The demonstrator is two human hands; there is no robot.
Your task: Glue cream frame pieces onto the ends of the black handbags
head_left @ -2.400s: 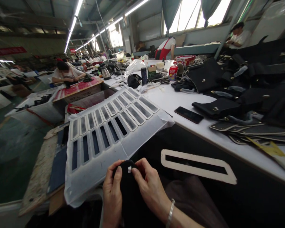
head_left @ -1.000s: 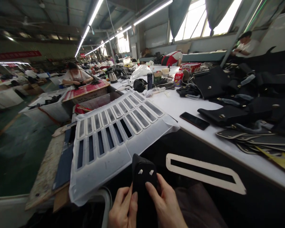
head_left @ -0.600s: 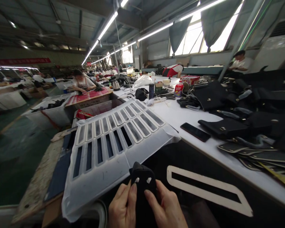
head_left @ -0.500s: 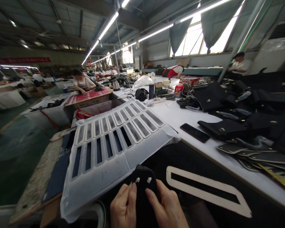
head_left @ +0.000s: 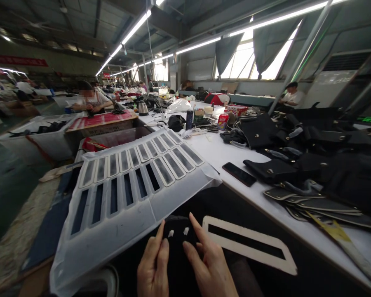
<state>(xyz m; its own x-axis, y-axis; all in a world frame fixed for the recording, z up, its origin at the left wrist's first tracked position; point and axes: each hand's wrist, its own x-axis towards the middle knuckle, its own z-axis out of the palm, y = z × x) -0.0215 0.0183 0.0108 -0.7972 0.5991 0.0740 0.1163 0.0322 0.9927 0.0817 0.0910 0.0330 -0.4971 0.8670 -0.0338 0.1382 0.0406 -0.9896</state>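
Note:
Between my hands is a black fabric-like piece (head_left: 179,255) with a rounded top end and two small white tabs near it. My left hand (head_left: 153,264) grips its left edge, index finger pointing up along the side. My right hand (head_left: 208,262) holds the right edge, with the thumb on the front face and the index finger raised by the top corner. Just right of that hand a cream frame-shaped piece with a long slot (head_left: 250,243) lies on a black surface. Beyond my hands spreads a translucent sheet (head_left: 111,243) bearing rows of slotted frame pieces (head_left: 136,156).
A phone (head_left: 239,173) lies on the white table (head_left: 207,150). Black bag-like parts (head_left: 297,165) are piled at the right, near a yellowish strip (head_left: 330,231). A red can (head_left: 223,121) and a kettle (head_left: 142,108) stand farther back. A co-worker (head_left: 91,101) sits at the left.
My index fingers have stretched up along the black piece's sides, its top now lower between them. The view has turned right, so the surroundings appear shifted left.

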